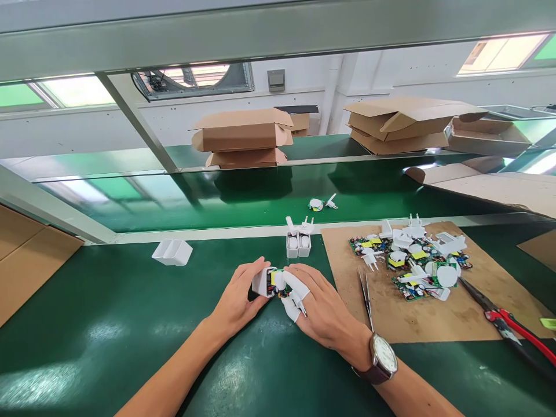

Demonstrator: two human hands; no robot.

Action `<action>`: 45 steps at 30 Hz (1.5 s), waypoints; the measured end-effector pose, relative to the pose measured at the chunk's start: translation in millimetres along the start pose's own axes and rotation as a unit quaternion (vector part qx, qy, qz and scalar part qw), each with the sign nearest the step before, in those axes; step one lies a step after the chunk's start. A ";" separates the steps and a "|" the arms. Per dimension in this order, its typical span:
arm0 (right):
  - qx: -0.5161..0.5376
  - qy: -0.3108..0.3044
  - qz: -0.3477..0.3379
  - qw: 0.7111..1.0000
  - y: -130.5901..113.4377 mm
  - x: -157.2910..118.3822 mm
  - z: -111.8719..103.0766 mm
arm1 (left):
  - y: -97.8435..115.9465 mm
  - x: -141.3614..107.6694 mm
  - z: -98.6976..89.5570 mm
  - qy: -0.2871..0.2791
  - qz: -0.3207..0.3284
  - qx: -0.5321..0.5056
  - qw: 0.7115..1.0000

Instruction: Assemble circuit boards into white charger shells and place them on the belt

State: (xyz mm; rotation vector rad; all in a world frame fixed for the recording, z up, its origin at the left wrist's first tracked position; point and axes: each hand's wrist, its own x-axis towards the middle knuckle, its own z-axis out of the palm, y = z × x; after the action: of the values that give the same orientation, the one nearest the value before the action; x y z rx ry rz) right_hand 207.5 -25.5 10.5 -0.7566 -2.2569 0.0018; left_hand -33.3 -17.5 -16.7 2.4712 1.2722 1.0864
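My left hand (238, 295) grips a white plastic housing (261, 282) between thumb and fingers, above the green table. A small circuit board with yellow and dark parts (276, 280) sits at the housing's right-hand opening. My right hand (321, 301), with white covers on two fingertips, pinches the board from the right. Just beyond my hands stand two white housings (298, 246) side by side, with round white parts and plug pieces at their tops. At the left, a pair of white housings (172, 252) rests on the table.
Circuit boards and white plug parts (412, 255) are heaped on a brown cardboard sheet (354, 313) at the right, with tweezers (367, 298) and red-handled pliers (499, 318). A small board (316, 204) lies on the green belt (260, 200). Cardboard boxes (243, 138) are stacked behind.
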 end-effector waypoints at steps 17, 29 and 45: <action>0.072 0.007 0.019 0.997 3.6 4.0 -3.5 | 5.2 -8.2 11.3 -0.061 -0.057 -0.127 0.988; -0.102 -0.071 0.251 0.960 143.1 59.4 -29.7 | 7.3 -5.6 22.0 -0.125 -0.189 -0.308 0.924; -0.155 -0.175 0.229 0.945 170.1 95.8 -30.6 | 1.8 -7.0 22.0 -0.084 -0.209 -0.294 0.929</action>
State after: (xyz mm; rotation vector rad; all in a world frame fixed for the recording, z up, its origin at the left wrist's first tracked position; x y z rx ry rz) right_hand 263.2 158.1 57.8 -1.5449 -2.3810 0.0029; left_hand -20.2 -20.0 -35.6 1.7133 1.1338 0.9393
